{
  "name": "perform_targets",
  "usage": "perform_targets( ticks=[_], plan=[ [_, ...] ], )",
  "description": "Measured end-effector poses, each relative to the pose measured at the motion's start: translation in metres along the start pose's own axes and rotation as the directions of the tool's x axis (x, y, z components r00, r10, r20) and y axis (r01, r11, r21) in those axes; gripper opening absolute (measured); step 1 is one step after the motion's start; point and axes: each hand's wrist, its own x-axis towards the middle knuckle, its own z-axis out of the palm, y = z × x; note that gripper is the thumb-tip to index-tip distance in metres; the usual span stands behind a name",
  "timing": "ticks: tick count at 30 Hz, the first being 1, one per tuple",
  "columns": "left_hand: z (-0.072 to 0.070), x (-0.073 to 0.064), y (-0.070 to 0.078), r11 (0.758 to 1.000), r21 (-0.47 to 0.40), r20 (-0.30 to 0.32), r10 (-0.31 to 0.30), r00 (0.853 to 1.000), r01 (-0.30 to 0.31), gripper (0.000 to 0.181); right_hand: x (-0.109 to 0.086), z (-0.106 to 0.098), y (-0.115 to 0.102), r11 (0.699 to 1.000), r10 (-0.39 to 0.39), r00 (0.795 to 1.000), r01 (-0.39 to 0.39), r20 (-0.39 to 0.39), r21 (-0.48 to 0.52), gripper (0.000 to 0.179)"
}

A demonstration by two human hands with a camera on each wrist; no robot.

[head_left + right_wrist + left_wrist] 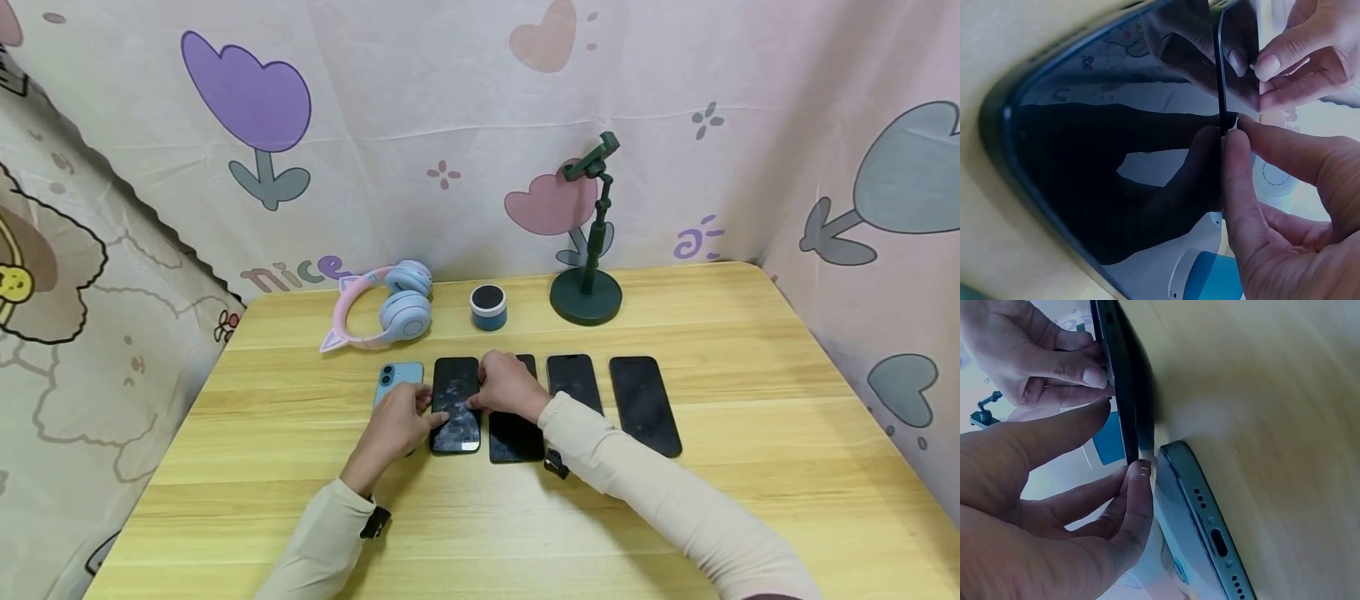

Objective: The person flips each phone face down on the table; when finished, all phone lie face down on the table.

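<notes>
A black smartphone (456, 433) lies screen up, second from the left in a row of phones. My left hand (393, 425) pinches its left side, the thumb over the glass and fingers at the edge. Opposite, my right hand (510, 385) pinches its right edge between thumb and fingers; in the right wrist view these fingertips meet at the rim of the phone (1241, 56). A light blue phone (405, 372), back up with its cameras showing, is partly hidden under my left hand. Another black phone (517, 440) lies below my right hand, mirroring it.
Two more dark phones (574, 377) lie to the right, one partly behind my right sleeve. Behind the row stand pink-and-blue cat-ear headphones (406, 315), a small blue-and-white round speaker (489, 310) and a dark green phone stand (587, 296). A patterned cloth (450, 83) hangs behind the table.
</notes>
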Motion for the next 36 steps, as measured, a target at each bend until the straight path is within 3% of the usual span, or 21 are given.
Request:
perform_targets(
  ticks=[16,24,36],
  plan=[
    [-0.004,-0.004,0.001,0.990,-0.138,-0.003,-0.010,1.000,0.009,0.051,-0.001,-0.001,-0.001,0.999,0.018,1.000,-0.019,0.023,0.028,0.030],
    [-0.009,-0.004,-0.004,0.961,-0.278,-0.010,-0.013,1.000,0.010,0.045,-0.002,-0.001,-0.003,0.999,0.009,0.999,-0.011,0.032,0.053,0.032],
    [-0.016,-0.007,-0.006,0.923,-0.384,-0.002,0.002,1.000,-0.003,0.045,-0.002,0.003,-0.002,0.995,-0.011,0.998,0.006,0.054,0.102,0.031]
  ],
)
